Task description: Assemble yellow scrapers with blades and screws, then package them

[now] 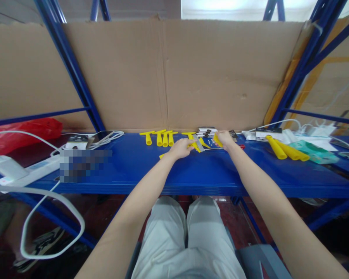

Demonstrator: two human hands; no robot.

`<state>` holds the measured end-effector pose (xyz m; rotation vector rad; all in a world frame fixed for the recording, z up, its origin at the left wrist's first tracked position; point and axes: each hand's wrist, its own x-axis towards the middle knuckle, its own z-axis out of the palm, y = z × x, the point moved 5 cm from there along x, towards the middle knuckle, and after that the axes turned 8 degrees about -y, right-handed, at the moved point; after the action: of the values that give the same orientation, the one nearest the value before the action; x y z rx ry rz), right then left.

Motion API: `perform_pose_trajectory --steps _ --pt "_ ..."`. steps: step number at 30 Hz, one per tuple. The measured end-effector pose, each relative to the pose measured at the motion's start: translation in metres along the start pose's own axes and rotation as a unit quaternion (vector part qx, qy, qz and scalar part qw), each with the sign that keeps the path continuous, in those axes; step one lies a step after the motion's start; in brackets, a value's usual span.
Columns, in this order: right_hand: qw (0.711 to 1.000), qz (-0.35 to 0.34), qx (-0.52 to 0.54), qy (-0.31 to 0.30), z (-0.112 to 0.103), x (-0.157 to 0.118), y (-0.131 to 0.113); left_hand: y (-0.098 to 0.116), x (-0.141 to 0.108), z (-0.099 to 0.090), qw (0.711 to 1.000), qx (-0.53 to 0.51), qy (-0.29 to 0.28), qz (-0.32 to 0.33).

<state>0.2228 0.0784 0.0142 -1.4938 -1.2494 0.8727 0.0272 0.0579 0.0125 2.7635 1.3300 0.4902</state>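
My left hand [181, 149] is closed on a yellow scraper [195, 147] with a flat metal blade [199, 142] across its end. To its right, my right hand [225, 140] is closed around a yellow plastic part [217, 140]; the fingers hide most of it. Between the hands lie another yellow piece [204, 143] and some small bits too tiny to name. A red-handled screwdriver [242, 147] lies partly behind my right wrist. Several yellow T-shaped handles [165, 138] stand in a row left of my hands, along the back of the blue bench [133, 170].
A stack of small boxes [207, 132] sits behind my hands. On the right are yellow tube-shaped handles [276, 148] and a green plastic packet [314, 152]. A white power strip [31, 172], cables and a red bag [26, 133] occupy the left. Cardboard [192, 73] walls the back.
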Motion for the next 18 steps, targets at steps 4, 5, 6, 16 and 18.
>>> perform_pose_trajectory --steps 4,5,6,16,18 --pt "0.998 0.053 -0.002 -0.033 0.002 -0.003 0.005 0.000 0.000 0.000 1.000 -0.005 -0.003 -0.004" --pt "0.997 0.059 -0.002 -0.042 0.003 -0.003 0.006 -0.001 0.000 0.001 1.000 -0.007 -0.004 -0.004" --pt "0.997 0.062 -0.004 -0.050 0.004 -0.003 0.006 -0.001 0.000 0.001 1.000 -0.010 -0.004 -0.004" --pt "0.990 0.043 0.078 -0.111 0.017 -0.010 -0.001 0.000 -0.001 0.000 1.000 -0.007 -0.004 -0.005" --pt "0.992 0.035 0.084 -0.093 0.013 -0.009 -0.003 0.001 -0.001 0.000 1.000 -0.007 -0.005 0.002"
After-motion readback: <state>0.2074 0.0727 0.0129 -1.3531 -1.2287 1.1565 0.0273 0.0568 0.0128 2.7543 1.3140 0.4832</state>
